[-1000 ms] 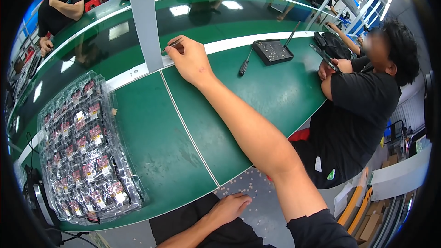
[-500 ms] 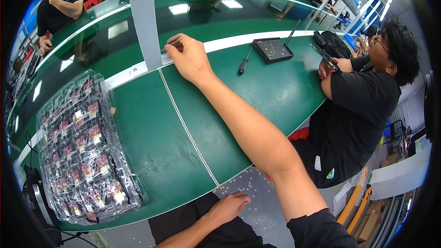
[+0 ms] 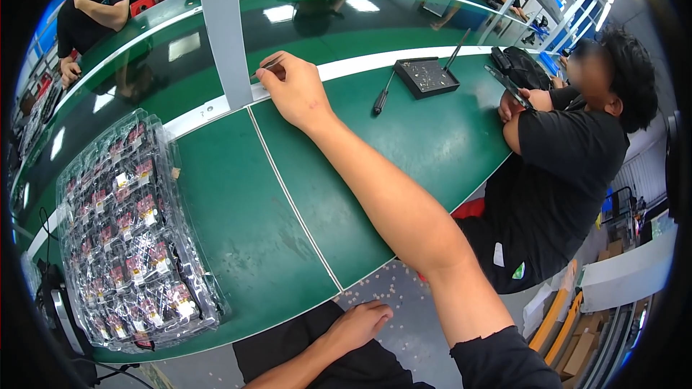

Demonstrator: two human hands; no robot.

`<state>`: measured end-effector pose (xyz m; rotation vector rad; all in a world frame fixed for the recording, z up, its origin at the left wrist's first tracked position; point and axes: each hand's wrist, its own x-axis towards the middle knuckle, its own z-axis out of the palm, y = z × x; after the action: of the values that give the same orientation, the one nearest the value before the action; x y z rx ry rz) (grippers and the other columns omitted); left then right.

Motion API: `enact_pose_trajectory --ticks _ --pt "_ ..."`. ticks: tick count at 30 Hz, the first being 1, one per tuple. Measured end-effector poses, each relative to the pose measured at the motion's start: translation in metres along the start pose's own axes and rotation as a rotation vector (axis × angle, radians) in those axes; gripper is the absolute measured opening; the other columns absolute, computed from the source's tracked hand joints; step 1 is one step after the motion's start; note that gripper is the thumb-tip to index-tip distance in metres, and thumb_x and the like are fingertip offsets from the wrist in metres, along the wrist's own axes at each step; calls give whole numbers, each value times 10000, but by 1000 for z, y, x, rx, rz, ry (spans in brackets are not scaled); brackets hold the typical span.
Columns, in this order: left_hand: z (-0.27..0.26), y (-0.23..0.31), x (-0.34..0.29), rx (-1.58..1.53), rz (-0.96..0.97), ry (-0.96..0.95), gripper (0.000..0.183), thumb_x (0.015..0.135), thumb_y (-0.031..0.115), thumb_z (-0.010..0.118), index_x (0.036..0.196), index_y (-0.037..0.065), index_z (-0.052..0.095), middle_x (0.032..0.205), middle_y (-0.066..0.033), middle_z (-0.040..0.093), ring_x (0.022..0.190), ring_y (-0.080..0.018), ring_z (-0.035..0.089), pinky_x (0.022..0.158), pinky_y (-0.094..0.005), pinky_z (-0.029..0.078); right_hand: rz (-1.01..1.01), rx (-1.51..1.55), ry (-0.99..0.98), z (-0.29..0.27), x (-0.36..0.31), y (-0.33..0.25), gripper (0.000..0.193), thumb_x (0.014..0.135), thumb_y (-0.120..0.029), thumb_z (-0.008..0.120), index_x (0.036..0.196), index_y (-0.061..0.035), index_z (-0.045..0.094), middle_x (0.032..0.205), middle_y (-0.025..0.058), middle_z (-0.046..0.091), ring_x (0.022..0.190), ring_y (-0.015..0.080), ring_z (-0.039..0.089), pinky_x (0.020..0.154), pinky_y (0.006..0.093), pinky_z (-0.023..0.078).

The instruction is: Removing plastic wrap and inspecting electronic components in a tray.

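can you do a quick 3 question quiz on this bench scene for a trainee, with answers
1. True or false: the right hand pinches a slim object beside the gray post.
2. Where is the clear plastic tray of parts? a) bench's right end b) floor c) left side of the green bench
3. Which tool lies just left of the black tray?

Key: 1. True 2. c 3. A screwdriver
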<state>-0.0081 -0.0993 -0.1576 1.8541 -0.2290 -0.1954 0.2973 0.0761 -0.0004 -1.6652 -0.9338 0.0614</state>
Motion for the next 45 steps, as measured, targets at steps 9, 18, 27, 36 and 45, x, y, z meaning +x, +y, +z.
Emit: enact_pose_trajectory --ticks 9,18,27,36,45 --pt "-1 2 1 2 -20 -4 93 976 85 613 1049 43 652 1029 -148 699 960 -384 683 817 -475 563 -29 2 12 2 1 0 235 953 -137 685 1082 58 709 970 180 762 890 278 726 833 376 563" --pt "1 2 -1 26 -35 -4 85 967 100 630 1034 56 659 997 -136 702 961 -378 685 810 -472 569 -5 5 -7 0 0 1 263 961 -152 686 1114 61 706 993 174 766 913 253 722 854 363 558" --pt "-1 3 1 5 -24 -3 73 959 107 636 1004 52 653 971 -136 693 933 -371 678 791 -466 561 -11 -2 -6 -1 1 1 261 962 -149 687 1116 62 701 1003 178 768 917 257 728 852 366 562" --pt "-4 5 1 65 -42 -41 116 971 117 650 1043 32 681 1009 -118 707 919 -342 699 792 -426 566 -16 -2 -8 -1 1 1 261 965 -145 687 1127 58 703 1009 178 768 925 255 728 861 363 562" --pt "0 2 1 52 -38 -46 97 953 91 651 1025 28 666 977 -130 711 900 -354 701 782 -426 564 0 -10 -12 -1 0 -2 258 966 -146 682 1129 53 705 1018 174 768 936 257 727 873 366 559"
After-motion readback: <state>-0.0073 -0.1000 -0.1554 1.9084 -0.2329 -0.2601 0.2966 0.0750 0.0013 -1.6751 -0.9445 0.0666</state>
